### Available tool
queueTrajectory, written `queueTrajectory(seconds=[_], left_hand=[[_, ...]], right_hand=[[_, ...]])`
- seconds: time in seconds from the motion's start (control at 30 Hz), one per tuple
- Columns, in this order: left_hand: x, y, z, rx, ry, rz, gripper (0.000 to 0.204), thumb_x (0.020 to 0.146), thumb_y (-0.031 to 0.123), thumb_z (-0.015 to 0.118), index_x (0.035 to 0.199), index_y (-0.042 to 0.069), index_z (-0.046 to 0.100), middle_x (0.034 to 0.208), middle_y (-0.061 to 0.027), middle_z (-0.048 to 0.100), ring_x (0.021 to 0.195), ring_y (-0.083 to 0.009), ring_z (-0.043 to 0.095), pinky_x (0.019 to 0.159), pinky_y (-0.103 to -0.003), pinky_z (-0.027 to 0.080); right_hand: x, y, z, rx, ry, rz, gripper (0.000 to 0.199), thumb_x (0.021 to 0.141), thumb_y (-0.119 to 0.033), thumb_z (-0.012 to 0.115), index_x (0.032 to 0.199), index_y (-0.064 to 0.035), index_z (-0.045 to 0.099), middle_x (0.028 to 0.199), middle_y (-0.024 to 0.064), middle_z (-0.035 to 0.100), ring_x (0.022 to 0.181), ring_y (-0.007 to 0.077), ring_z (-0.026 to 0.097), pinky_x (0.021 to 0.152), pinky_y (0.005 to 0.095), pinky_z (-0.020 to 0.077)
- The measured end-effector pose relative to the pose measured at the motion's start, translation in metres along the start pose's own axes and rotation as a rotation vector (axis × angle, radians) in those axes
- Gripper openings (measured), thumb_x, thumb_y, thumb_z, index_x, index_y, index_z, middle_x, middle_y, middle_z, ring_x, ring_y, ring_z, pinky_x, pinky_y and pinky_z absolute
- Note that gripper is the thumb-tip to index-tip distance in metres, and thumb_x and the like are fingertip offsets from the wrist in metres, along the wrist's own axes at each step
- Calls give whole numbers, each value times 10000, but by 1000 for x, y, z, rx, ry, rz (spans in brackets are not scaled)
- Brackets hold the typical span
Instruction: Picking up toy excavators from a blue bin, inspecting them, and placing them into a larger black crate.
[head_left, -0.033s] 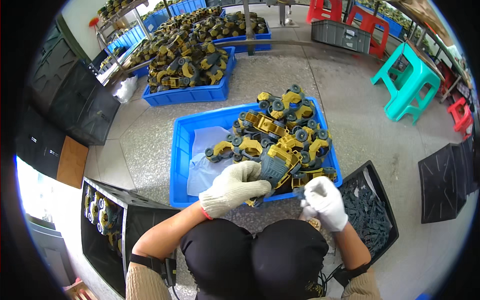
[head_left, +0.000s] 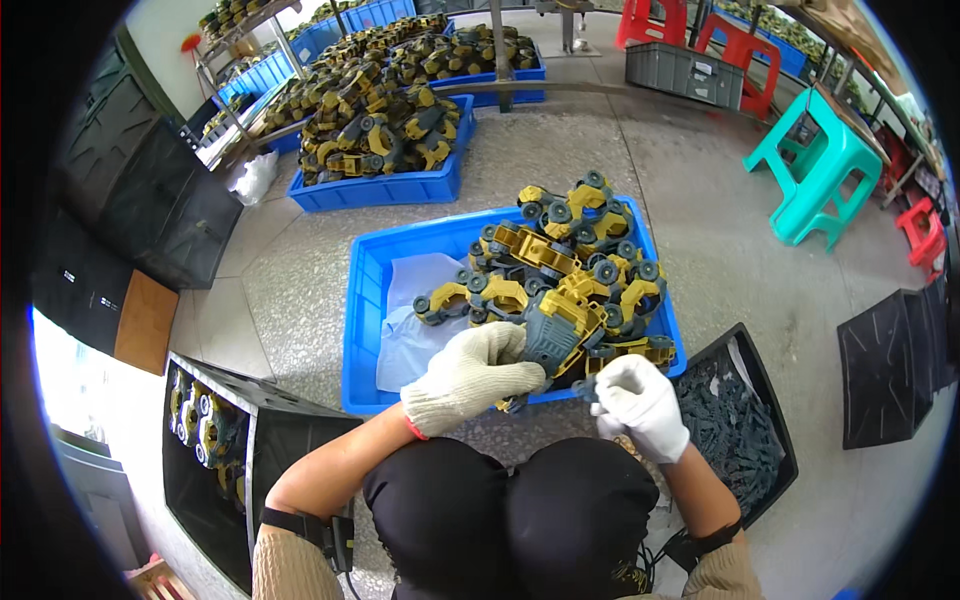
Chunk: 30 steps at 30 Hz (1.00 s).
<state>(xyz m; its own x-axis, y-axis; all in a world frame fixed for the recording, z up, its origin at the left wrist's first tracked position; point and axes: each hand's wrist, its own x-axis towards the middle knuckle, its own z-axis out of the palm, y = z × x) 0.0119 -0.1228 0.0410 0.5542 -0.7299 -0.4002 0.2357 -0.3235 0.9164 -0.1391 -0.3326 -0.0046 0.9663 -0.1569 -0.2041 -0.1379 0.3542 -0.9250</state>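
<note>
1. Your left hand (head_left: 472,372) is clenched around a grey and yellow toy truck (head_left: 556,332), holding it over the near edge of the blue crate (head_left: 362,330), just above your knees.
2. Your right hand (head_left: 640,402) is closed on a small dark part (head_left: 587,388) pinched at the fingertips, close against the truck's lower end; whether part and truck touch I cannot tell.
3. Against the frame of the same instant nothing has shifted: both hands, the truck and the part sit exactly as they did, so the work is mid-hold.
4. Behind the truck, the crate holds a heap of like yellow toy trucks (head_left: 570,245) on its right side and white sheeting (head_left: 415,320) on its left.
5. A black tray of dark parts (head_left: 735,425) lies just right of your right hand, and a black box with finished toys (head_left: 205,430) stands to your left.
</note>
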Motion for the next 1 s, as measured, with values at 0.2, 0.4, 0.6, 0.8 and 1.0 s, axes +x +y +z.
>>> queueTrajectory(seconds=[0.2, 0.4, 0.6, 0.8, 1.0], left_hand=[[-13, 7, 3, 487, 188, 227, 284, 800, 256, 771, 890, 23, 636, 784, -87, 634, 712, -184, 608, 677, -352, 492], [-20, 13, 8, 593, 227, 368, 275, 784, 190, 788, 900, 2, 625, 764, -113, 577, 702, -211, 547, 663, -356, 458], [-21, 23, 14, 853, 226, 564, 394, 728, 374, 797, 899, 39, 678, 840, -133, 668, 821, -338, 632, 741, -431, 475], [-16, 31, 25, 1100, 372, 789, 383, 627, 397, 812, 837, 104, 681, 926, -88, 681, 903, -305, 634, 785, -443, 435], [-16, 27, 27, 1097, 565, 844, 394, 570, 366, 860, 798, 107, 670, 827, -56, 678, 862, -288, 644, 807, -433, 447]], right_hand=[[11, -13, 35, -171, -9, -147, 179, 957, -61, 694, 1083, 46, 626, 897, 86, 673, 614, 101, 622, 569, 268, 550], [8, -13, 39, -181, 48, -17, 174, 949, -63, 710, 1055, 43, 623, 786, 81, 648, 550, 95, 585, 529, 274, 537], [8, -2, 33, -96, 139, -71, 186, 951, -79, 714, 954, -1, 546, 738, 62, 609, 508, 83, 544, 468, 278, 506], [11, -3, 38, -128, 163, -187, 204, 949, -61, 713, 905, -16, 519, 706, 55, 598, 473, 79, 532, 445, 270, 495], [29, -8, 46, 20, 163, -223, 193, 959, -51, 691, 878, -23, 518, 633, 51, 573, 425, 106, 521, 415, 281, 483]])
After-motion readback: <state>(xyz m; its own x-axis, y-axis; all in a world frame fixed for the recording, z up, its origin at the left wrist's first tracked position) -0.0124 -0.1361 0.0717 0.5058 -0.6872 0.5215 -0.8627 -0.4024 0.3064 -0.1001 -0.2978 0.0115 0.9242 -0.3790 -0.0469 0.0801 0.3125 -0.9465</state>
